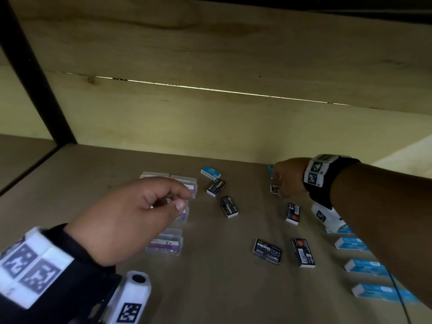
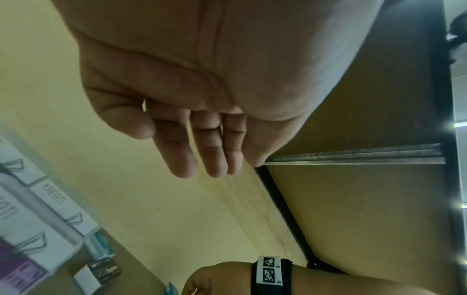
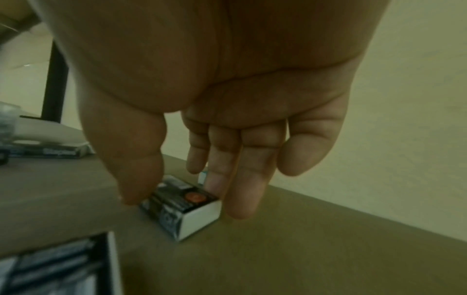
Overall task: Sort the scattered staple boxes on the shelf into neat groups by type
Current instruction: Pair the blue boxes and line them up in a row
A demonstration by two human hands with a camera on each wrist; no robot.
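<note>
Several black staple boxes lie scattered mid-shelf. My right hand reaches to the back, where thumb and fingers pinch one small black staple box that stands on the shelf. A blue box peeks out behind that hand. More blue boxes lie in a column at the right, and one blue box sits alone at the back. My left hand hovers, loosely curled and empty, over clear boxes with purple labels. In the left wrist view the left hand holds nothing.
The wooden shelf board ends at a pale back wall. A black upright post stands at the left, and another board hangs overhead. Bare shelf surface shows at the front centre. A thin cable runs along the right side.
</note>
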